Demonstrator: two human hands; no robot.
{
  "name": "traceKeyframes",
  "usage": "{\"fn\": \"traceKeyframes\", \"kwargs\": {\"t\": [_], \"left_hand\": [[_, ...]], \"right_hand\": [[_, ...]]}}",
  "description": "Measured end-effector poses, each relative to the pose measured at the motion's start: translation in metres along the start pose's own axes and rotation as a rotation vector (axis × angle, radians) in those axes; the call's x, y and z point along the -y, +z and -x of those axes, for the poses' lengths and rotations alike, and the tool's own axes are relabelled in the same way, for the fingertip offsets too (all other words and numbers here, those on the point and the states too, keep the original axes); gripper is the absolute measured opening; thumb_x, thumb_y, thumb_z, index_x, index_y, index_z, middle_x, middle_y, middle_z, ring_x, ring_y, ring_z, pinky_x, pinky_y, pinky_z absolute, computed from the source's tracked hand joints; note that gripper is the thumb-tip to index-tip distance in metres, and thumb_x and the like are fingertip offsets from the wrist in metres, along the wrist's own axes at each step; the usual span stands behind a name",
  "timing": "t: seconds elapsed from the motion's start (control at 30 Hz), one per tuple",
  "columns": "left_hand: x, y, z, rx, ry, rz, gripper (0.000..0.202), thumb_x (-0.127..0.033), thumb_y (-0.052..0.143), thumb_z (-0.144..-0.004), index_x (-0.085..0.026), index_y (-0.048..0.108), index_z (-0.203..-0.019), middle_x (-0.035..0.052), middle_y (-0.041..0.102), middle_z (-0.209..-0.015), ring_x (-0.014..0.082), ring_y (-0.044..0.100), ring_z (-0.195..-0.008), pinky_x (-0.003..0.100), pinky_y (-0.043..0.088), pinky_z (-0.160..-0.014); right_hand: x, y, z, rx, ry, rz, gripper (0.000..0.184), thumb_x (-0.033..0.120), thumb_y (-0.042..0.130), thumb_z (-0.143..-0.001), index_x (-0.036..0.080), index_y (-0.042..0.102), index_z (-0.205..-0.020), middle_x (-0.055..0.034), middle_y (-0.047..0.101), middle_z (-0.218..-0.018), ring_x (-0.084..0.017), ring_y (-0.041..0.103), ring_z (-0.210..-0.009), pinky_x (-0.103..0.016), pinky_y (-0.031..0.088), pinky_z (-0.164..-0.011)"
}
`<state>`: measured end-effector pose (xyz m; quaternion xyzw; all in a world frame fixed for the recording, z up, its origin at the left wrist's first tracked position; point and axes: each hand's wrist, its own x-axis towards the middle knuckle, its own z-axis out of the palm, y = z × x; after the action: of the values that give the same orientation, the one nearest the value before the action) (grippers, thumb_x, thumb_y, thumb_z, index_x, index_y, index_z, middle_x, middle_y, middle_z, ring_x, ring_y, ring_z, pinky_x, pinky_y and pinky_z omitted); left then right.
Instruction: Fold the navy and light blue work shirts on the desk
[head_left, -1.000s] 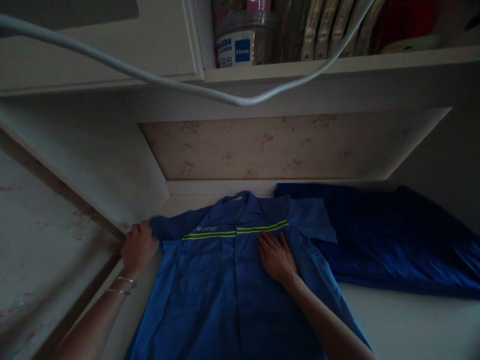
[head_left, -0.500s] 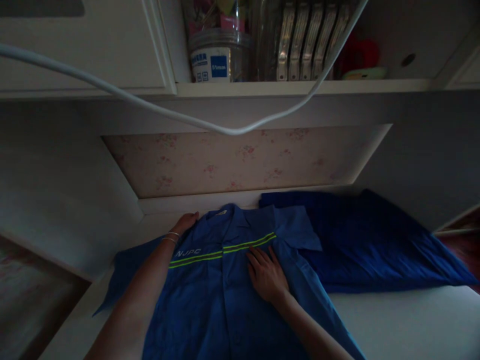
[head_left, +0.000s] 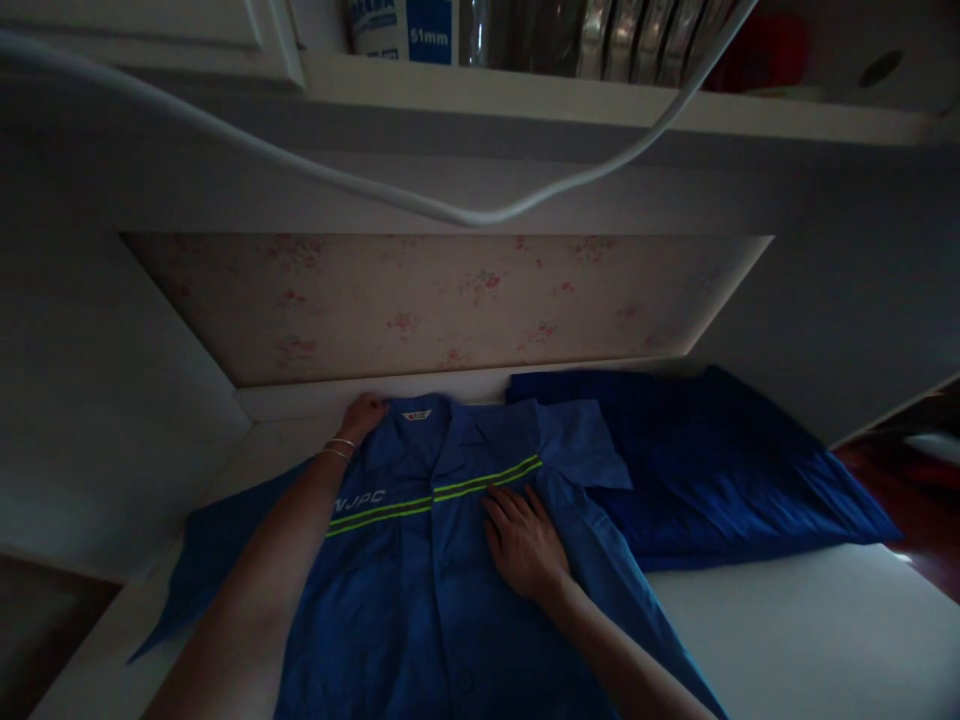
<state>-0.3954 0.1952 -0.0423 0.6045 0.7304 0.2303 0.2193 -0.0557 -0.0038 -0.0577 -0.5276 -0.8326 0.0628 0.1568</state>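
Observation:
A blue work shirt (head_left: 420, 600) with yellow-green chest stripes and white letters lies front up on a white surface (head_left: 787, 640). My left hand (head_left: 361, 417) reaches to the shirt's collar at the left shoulder, fingers curled on the fabric edge; thin bracelets ring the wrist. My right hand (head_left: 523, 543) lies flat with fingers spread on the shirt's chest, just below the stripes. The shirt's left sleeve (head_left: 199, 560) spreads out toward the left edge.
A darker blue garment (head_left: 720, 480) lies folded to the right of the shirt. Floral wallpaper (head_left: 450, 300) backs the recess. A white cable (head_left: 465, 212) hangs across the view. A shelf (head_left: 600, 100) above holds a jar and metal items.
My left hand let go of the sleeve at the left and moved to the collar. The right hand stayed flat on the chest. The view shifted slightly.

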Motion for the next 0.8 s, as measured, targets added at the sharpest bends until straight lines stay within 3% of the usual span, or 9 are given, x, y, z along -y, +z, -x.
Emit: {"fn": "traceKeyframes", "kwargs": {"t": [0.13, 0.23, 0.37, 0.5, 0.6, 0.67, 0.8], "left_hand": [[-0.003, 0.008, 0.014, -0.249, -0.002, -0.100, 0.041, -0.047, 0.051, -0.095, -0.015, 0.059, -0.119, 0.0122, 0.061, -0.122, 0.0241, 0.060, -0.110, 0.046, 0.049, -0.096], [0.002, 0.013, 0.041, -0.329, 0.036, -0.161, 0.049, -0.051, 0.037, -0.098, -0.013, 0.057, -0.121, 0.0163, 0.059, -0.124, 0.0247, 0.060, -0.112, 0.039, 0.047, -0.100], [0.037, -0.003, 0.091, -0.319, 0.058, -0.274, 0.051, -0.044, 0.028, -0.099, -0.014, 0.054, -0.131, 0.0165, 0.057, -0.134, 0.0260, 0.057, -0.121, 0.039, 0.043, -0.106], [0.089, -0.034, 0.144, -0.212, -0.020, -0.393, 0.050, -0.039, 0.029, -0.098, -0.013, 0.061, -0.126, 0.0193, 0.062, -0.131, 0.0308, 0.056, -0.125, 0.046, 0.041, -0.107], [0.119, -0.048, 0.176, -0.169, -0.101, -0.454, 0.052, -0.041, 0.031, -0.097, -0.018, 0.055, -0.137, 0.0160, 0.050, -0.149, 0.0346, 0.041, -0.140, 0.058, 0.031, -0.113], [0.130, -0.054, 0.189, -0.171, -0.162, -0.481, 0.057, -0.044, 0.028, -0.097, -0.020, 0.047, -0.145, 0.0142, 0.039, -0.157, 0.0370, 0.032, -0.145, 0.065, 0.025, -0.113], [0.139, -0.067, 0.200, -0.175, -0.230, -0.512, 0.065, -0.055, 0.029, -0.094, -0.019, 0.046, -0.146, 0.0173, 0.038, -0.157, 0.0408, 0.036, -0.141, 0.066, 0.031, -0.109]], "right_hand": [[0.000, 0.001, 0.001, 0.011, 0.001, 0.021, 0.043, 0.035, 0.035, -0.103, 0.029, 0.056, -0.139, -0.0019, 0.054, -0.146, -0.021, 0.046, -0.136, -0.047, 0.013, -0.122], [-0.001, 0.002, 0.001, 0.012, -0.011, 0.048, 0.043, 0.035, 0.034, -0.103, 0.028, 0.056, -0.139, -0.0020, 0.054, -0.147, -0.021, 0.045, -0.136, -0.046, 0.013, -0.122], [-0.002, 0.002, 0.002, 0.022, -0.022, 0.082, 0.044, 0.034, 0.033, -0.103, 0.026, 0.055, -0.140, -0.0033, 0.052, -0.148, -0.022, 0.044, -0.137, -0.048, 0.013, -0.122], [-0.001, 0.002, 0.001, 0.033, -0.036, 0.099, 0.044, 0.032, 0.033, -0.103, 0.025, 0.055, -0.141, -0.0044, 0.050, -0.150, -0.023, 0.044, -0.137, -0.049, 0.013, -0.122], [0.000, 0.004, 0.004, 0.024, -0.049, 0.116, 0.046, 0.032, 0.031, -0.103, 0.024, 0.054, -0.142, -0.0047, 0.048, -0.152, -0.024, 0.042, -0.139, -0.052, 0.012, -0.122], [0.002, 0.007, 0.009, 0.027, -0.054, 0.126, 0.047, 0.033, 0.030, -0.104, 0.023, 0.051, -0.144, -0.0049, 0.044, -0.154, -0.025, 0.039, -0.141, -0.055, 0.009, -0.121], [0.003, 0.011, 0.026, 0.042, -0.052, 0.160, 0.051, 0.039, 0.031, -0.103, 0.023, 0.043, -0.150, -0.0056, 0.036, -0.159, -0.030, 0.029, -0.147, -0.062, 0.007, -0.119]]}}
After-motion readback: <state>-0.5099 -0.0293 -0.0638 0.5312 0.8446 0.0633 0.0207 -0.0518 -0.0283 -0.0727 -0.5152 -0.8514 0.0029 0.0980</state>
